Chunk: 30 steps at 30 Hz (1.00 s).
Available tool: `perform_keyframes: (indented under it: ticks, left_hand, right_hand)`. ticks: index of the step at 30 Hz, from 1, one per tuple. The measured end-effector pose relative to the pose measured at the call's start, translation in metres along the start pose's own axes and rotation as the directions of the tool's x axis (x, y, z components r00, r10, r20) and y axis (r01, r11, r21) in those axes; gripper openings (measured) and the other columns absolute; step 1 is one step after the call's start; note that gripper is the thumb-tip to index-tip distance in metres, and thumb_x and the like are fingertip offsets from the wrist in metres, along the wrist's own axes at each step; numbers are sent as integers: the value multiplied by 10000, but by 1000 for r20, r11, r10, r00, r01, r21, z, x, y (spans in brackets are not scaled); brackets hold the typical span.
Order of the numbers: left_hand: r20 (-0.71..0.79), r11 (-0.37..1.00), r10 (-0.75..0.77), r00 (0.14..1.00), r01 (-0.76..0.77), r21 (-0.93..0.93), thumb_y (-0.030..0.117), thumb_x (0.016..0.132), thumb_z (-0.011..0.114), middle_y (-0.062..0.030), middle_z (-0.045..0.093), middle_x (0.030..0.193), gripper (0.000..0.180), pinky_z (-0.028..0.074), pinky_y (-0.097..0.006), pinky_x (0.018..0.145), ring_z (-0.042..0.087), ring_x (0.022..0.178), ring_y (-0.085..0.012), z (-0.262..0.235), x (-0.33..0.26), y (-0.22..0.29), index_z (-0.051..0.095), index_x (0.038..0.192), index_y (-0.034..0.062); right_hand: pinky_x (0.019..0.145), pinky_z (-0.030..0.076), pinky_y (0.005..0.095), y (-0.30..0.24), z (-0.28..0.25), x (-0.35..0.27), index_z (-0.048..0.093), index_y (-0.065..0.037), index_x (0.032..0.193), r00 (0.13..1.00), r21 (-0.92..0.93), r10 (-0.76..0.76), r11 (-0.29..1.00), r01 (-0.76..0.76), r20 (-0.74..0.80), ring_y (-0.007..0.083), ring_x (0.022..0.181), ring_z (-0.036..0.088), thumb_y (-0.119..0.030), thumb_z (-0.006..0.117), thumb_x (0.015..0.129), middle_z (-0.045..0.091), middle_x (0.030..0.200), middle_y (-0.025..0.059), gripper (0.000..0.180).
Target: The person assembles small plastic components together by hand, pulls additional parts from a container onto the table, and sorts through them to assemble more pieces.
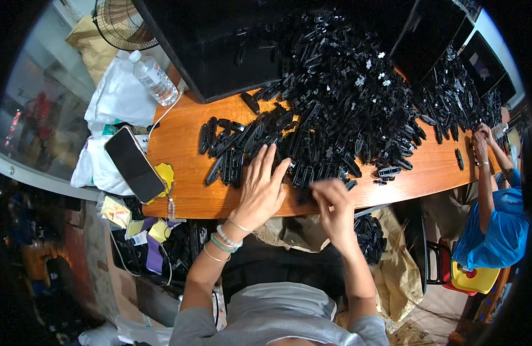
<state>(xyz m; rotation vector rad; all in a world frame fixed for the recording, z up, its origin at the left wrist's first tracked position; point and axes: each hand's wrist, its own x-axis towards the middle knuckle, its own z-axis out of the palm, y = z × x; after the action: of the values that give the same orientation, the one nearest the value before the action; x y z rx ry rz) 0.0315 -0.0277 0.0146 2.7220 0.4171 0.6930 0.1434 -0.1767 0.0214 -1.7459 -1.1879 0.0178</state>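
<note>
I'm in what looks like a workshop for sorting or assembling small parts: my wooden bench point(182, 135) bears a great heap of black plastic pieces point(335, 86) at one o'clock and a second heap point(450, 98) at two. A co-worker point(492, 222) in blue has hands beside it near three. A crumpled brown sack point(399, 262) slumps at four.

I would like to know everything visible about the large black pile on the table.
The pile is a loose heap of many black parts, mostly long and narrow, plastic-looking, some glossy, with a few pale pieces. They lie at many angles on the wooden table, almost to its near edge. The left hand lies over the near side; the right hand is blurred, its contact unclear.
</note>
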Motion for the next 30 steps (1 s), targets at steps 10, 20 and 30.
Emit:
perform_keyframes:
  ticks: [10, 20, 30]
  left_hand:
    - [-187, 1000, -2, 982, 3, 4, -62, 802, 545, -247, 477, 1287, 348, 455, -411, 964, 473, 1205, -381, 22, -4, -20, 513, 1148, -42]
    - [-59, 494, -619, 783, 330, -804, -24, 857, 609, -118, 651, 1023, 220, 521, -259, 718, 646, 852, -162, -2, -8, -16, 600, 1076, -40]
    - [36, 273, -587, 809, 239, -932, -40, 867, 596, -136, 673, 955, 258, 537, -240, 758, 661, 842, -148, -6, -23, -12, 568, 1123, -55]
  right_hand:
    - [789, 409, 383, 35, 39, 109, 671, -16, 842, 984, -717, 124, 697, 4, 126, 285, 918, 521, -137, 666, 751, 587, 904, 121, 152]
    - [737, 450, 363, 33, 59, 120, 671, -16, 781, 976, -823, 136, 565, 65, 170, 269, 867, 593, -67, 601, 719, 625, 877, 141, 107]
    - [612, 467, 302, 27, 38, 109, 622, 18, 1045, 997, 170, 80, 983, -77, -14, 181, 647, 555, -33, 579, 836, 612, 787, 90, 219]
